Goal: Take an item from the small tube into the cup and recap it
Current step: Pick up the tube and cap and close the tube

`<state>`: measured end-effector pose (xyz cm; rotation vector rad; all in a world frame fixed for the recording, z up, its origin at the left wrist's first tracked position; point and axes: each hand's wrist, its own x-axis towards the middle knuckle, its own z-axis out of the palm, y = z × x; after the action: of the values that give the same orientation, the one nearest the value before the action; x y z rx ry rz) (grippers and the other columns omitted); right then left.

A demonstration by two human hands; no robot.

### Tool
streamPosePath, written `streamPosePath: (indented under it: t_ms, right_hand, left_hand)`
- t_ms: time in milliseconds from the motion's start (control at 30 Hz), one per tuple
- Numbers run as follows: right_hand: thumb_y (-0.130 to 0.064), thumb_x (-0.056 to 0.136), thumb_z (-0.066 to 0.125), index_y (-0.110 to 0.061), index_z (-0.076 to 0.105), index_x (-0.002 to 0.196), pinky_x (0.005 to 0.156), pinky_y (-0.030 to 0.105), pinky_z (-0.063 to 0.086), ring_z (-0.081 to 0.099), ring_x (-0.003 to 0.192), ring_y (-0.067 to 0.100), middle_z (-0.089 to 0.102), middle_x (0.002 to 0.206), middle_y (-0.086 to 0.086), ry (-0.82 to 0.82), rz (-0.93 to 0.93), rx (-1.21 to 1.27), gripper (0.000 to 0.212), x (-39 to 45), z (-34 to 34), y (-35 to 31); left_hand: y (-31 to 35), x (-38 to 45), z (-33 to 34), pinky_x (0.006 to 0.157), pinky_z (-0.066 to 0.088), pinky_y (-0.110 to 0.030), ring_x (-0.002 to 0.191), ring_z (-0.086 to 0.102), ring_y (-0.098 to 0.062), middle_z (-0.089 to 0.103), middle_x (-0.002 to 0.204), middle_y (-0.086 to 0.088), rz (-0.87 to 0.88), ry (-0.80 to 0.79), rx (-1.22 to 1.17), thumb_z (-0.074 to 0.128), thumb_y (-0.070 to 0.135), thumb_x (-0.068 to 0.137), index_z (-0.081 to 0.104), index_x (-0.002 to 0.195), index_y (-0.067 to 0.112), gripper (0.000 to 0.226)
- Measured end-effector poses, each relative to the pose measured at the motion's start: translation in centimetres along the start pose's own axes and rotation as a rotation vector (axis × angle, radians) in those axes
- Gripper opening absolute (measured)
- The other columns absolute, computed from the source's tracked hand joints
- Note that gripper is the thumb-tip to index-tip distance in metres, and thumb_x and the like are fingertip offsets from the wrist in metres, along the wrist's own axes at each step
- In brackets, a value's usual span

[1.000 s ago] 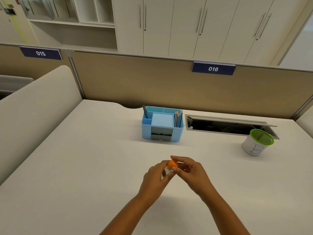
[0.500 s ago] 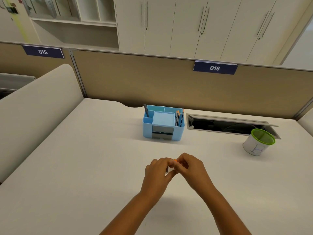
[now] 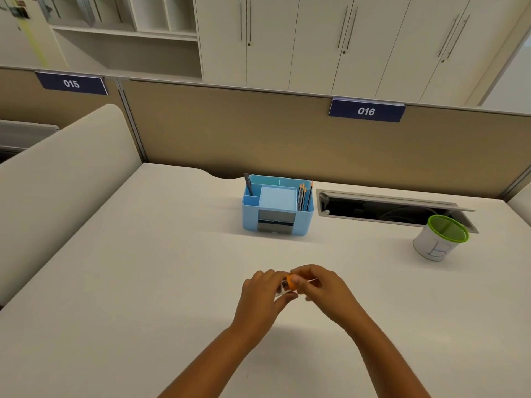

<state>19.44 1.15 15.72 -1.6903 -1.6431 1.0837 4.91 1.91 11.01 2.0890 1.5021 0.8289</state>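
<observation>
Both hands meet over the middle of the white desk. My left hand grips a small clear tube, mostly hidden by the fingers. My right hand pinches the tube's orange cap between thumb and fingers. Whether the cap sits on the tube or is off it, I cannot tell. The cup, white with a green rim and a letter B drawn on its side, stands far to the right, well apart from both hands.
A blue desk organiser with pencils and a pen stands behind the hands. An open cable slot runs along the back right, just behind the cup. A beige partition closes the desk's far edge; a padded divider rises on the left.
The hands stayed pressed together at the same spot. The orange cap showed a second ago, was nearly hidden by the fingers half a second ago, and shows again now.
</observation>
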Motion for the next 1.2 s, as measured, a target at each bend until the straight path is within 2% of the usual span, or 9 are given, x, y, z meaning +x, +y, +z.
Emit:
streamPosePath:
  t_ms: [100,333,433,533,633,767,867,1000,1200]
  right_hand:
    - [-0.035,0.082,0.066,-0.023,0.067,0.096,0.064,0.005,0.043,0.063,0.081,0.003,0.068,0.086,-0.011,0.095,-0.037,-0.011,0.019,-0.1,0.7,0.5]
    - [-0.032,0.081,0.068,-0.019,0.071,0.088,0.074,0.019,0.053,0.069,0.074,0.005,0.073,0.078,-0.007,0.137,0.032,0.149,0.015,0.3,2.0,1.5]
    - [-0.033,0.081,0.067,-0.018,0.071,0.087,0.073,0.025,0.056,0.070,0.076,0.013,0.075,0.079,-0.002,0.172,0.086,0.300,0.017,0.6,2.6,2.0]
    - [-0.036,0.081,0.067,-0.017,0.065,0.091,0.075,0.030,0.057,0.070,0.074,0.018,0.074,0.078,0.003,0.294,0.194,0.459,0.021,1.0,2.9,2.6]
    - [-0.035,0.080,0.069,-0.015,0.060,0.089,0.078,0.035,0.057,0.070,0.069,0.016,0.073,0.076,0.004,0.369,0.236,0.492,0.024,1.5,3.0,3.1]
    - [-0.035,0.080,0.068,-0.020,0.061,0.081,0.080,0.037,0.057,0.069,0.070,0.015,0.071,0.073,-0.001,0.434,0.234,0.488,0.017,2.3,3.7,3.0]
    - [-0.035,0.083,0.065,-0.026,0.060,0.082,0.083,0.037,0.056,0.069,0.079,0.018,0.070,0.080,-0.003,0.463,0.218,0.512,0.011,3.4,4.1,2.5]
    - [-0.034,0.088,0.057,-0.026,0.060,0.097,0.084,0.030,0.054,0.066,0.089,0.017,0.068,0.102,0.003,0.464,0.175,0.537,0.012,5.1,3.7,1.5]
    - [-0.026,0.094,0.049,-0.019,0.053,0.126,0.078,0.030,0.050,0.060,0.088,0.016,0.059,0.120,0.011,0.451,0.176,0.502,0.033,9.1,2.2,0.2]
  left_hand:
    - [-0.1,0.1,0.3,0.076,0.030,-0.019,0.082,0.042,-0.005,0.062,0.096,0.007,0.021,-0.010,0.012,0.053,0.044,0.084,0.055,0.105,0.027,0.026]
    - [-0.3,-0.2,0.6,0.076,0.033,-0.022,0.085,0.048,-0.008,0.060,0.091,0.011,0.023,0.000,-0.006,0.053,0.042,0.085,0.056,0.104,0.030,0.023]
    - [-0.9,0.1,0.8,0.084,0.035,-0.019,0.100,0.049,-0.010,0.055,0.107,0.007,-0.016,-0.018,-0.029,0.056,0.040,0.083,0.047,0.123,0.030,0.042]
    - [-1.8,0.5,0.3,0.082,0.040,-0.019,0.101,0.045,-0.010,0.045,0.109,0.006,-0.220,0.054,-0.283,0.063,0.035,0.080,0.036,0.130,0.025,0.058]
    - [-3.1,0.4,0.1,0.070,0.041,-0.010,0.096,0.050,-0.012,0.050,0.116,-0.003,-0.377,0.085,-0.421,0.059,0.028,0.084,0.042,0.120,0.020,0.041]
    - [-2.9,0.5,0.9,0.063,0.041,0.000,0.090,0.052,-0.003,0.052,0.118,0.003,-0.387,0.008,-0.522,0.053,0.023,0.089,0.044,0.113,0.028,0.026]
    - [-2.4,1.9,1.2,0.077,0.041,-0.009,0.098,0.050,-0.008,0.047,0.119,0.009,-0.425,-0.021,-0.538,0.048,0.020,0.091,0.034,0.130,0.025,0.042]
    - [-2.3,4.4,0.9,0.088,0.042,-0.027,0.108,0.054,-0.019,0.055,0.123,-0.001,-0.454,-0.081,-0.493,0.044,0.019,0.093,0.019,0.140,0.022,0.053]
    - [-2.6,9.3,0.2,0.093,0.044,-0.034,0.089,0.058,-0.013,0.068,0.103,-0.009,-0.420,-0.139,-0.346,0.041,0.022,0.095,0.005,0.142,0.023,0.059]
